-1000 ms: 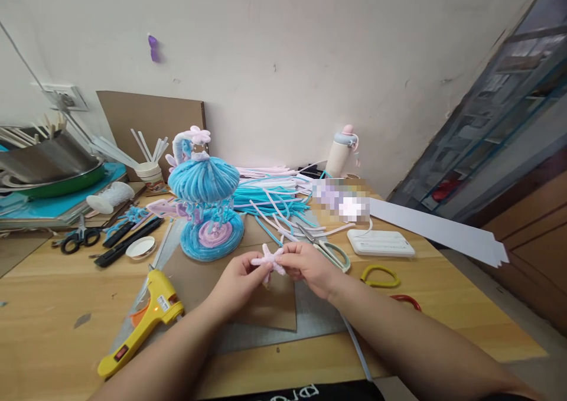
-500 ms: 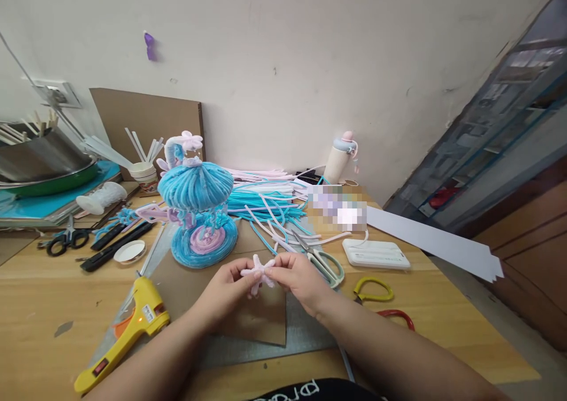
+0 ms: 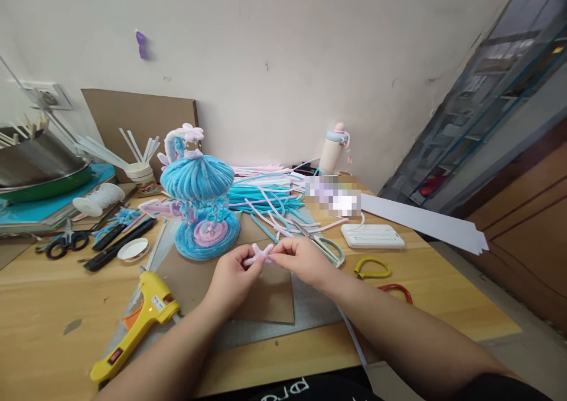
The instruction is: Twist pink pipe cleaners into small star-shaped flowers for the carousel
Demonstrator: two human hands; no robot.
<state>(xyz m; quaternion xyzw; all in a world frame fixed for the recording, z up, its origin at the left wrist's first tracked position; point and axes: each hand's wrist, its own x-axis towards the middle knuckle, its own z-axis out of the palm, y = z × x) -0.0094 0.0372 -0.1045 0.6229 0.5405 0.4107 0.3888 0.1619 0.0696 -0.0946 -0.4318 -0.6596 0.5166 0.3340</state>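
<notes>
Between my hands is a small pale pink pipe-cleaner flower (image 3: 262,251) with several loop-like petals, held above a brown cardboard sheet (image 3: 274,303). My left hand (image 3: 234,276) pinches it from the left between thumb and fingers. From the right, my right hand (image 3: 303,260) grips a petal with thumb and forefinger. Part of the flower is hidden by my fingers. Just behind my left hand stands a blue and pink pipe-cleaner model (image 3: 197,176), with a domed top over a coiled round base (image 3: 186,238).
A yellow glue gun (image 3: 142,321) lies at the left. Pale-handled scissors (image 3: 330,250), yellow-and-red-handled pliers or cutters (image 3: 374,268) and a white power bank (image 3: 372,235) lie at the right. Loose blue and pink pipe cleaners (image 3: 266,197) lie behind. A bottle (image 3: 331,153) stands by the wall.
The flower has tilted and shows flatter, with fewer petals visible. My left hand has turned so its back and thumb cover more of it. The whole view has shifted slightly.
</notes>
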